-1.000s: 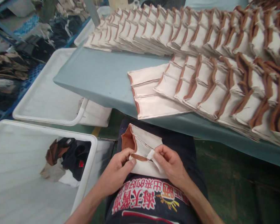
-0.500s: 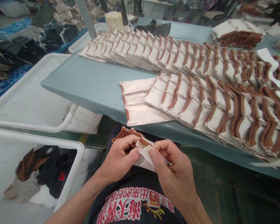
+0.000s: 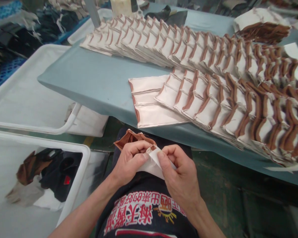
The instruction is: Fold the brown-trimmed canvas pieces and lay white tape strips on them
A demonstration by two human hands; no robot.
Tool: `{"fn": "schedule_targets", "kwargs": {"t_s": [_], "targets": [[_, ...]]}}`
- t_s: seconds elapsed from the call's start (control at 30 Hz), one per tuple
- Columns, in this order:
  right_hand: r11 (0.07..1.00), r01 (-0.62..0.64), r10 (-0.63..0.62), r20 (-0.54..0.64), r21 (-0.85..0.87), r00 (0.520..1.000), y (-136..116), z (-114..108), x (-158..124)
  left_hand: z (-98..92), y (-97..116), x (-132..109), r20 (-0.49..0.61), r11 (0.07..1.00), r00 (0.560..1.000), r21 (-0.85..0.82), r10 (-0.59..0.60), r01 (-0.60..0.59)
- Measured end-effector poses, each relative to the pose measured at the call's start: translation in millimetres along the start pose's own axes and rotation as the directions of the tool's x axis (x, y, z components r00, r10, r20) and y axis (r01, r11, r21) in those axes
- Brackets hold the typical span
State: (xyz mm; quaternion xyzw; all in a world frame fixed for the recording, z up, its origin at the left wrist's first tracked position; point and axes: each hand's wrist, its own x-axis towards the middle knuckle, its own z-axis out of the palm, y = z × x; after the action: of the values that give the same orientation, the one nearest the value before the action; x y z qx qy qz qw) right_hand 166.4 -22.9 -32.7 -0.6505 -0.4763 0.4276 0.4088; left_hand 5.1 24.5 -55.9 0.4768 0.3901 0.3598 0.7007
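Observation:
Above my lap I hold a sewn brown-and-white fabric piece [image 3: 124, 139] between both hands. Its brown side spreads out beyond my left hand [image 3: 130, 162], whose thumb and fingers are closed on the piece near its stitched edge. My right hand [image 3: 179, 170] pinches the white part between thumb and bent fingers, just right of the left thumb. Loose threads show on the white surface between the hands. The underside of the piece is hidden by my fingers. Just ahead, a flat white panel [image 3: 161, 114] with brown edging lies at the table's near side.
Overlapping rows of white-and-brown sewn panels [image 3: 203, 112] cover much of the blue-topped table [image 3: 76, 76]. A further stack [image 3: 263, 24] sits at the back right. At left are white bins [image 3: 85, 153], the nearer one holding dark, brown and white scraps [image 3: 58, 175].
My hands have shifted slightly left, and more of the brown side shows beyond the left hand. Both still grip the piece. The camera view has tilted down a little.

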Motion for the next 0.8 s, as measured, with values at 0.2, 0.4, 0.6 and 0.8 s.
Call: {"fn": "schedule_targets", "kwargs": {"t_s": [0.2, 0.4, 0.6, 0.8], "targets": [[0.999, -0.043, 0.043, -0.003, 0.004, 0.999, -1, 5, 2, -7.7, -15, -3, 0.028, 0.998, 1.000, -0.056, 0.005, -0.003], [0.996, -0.089, 0.089, 0.009, 0.026, 0.996, 5, 7, 0, -9.2, -15, -2, 0.017, 0.999, 1.000, 0.043, 0.017, -0.018], [0.992, -0.117, 0.115, 0.032, 0.055, 0.993, 6, 9, -2, -2.1, -5, 1, -0.020, 0.996, 0.999, 0.084, 0.032, -0.031], [0.996, -0.081, 0.081, 0.008, 0.030, 0.997, 7, 10, 0, 4.8, -2, 3, -0.080, 0.992, 0.994, 0.106, 0.078, -0.069]]}}
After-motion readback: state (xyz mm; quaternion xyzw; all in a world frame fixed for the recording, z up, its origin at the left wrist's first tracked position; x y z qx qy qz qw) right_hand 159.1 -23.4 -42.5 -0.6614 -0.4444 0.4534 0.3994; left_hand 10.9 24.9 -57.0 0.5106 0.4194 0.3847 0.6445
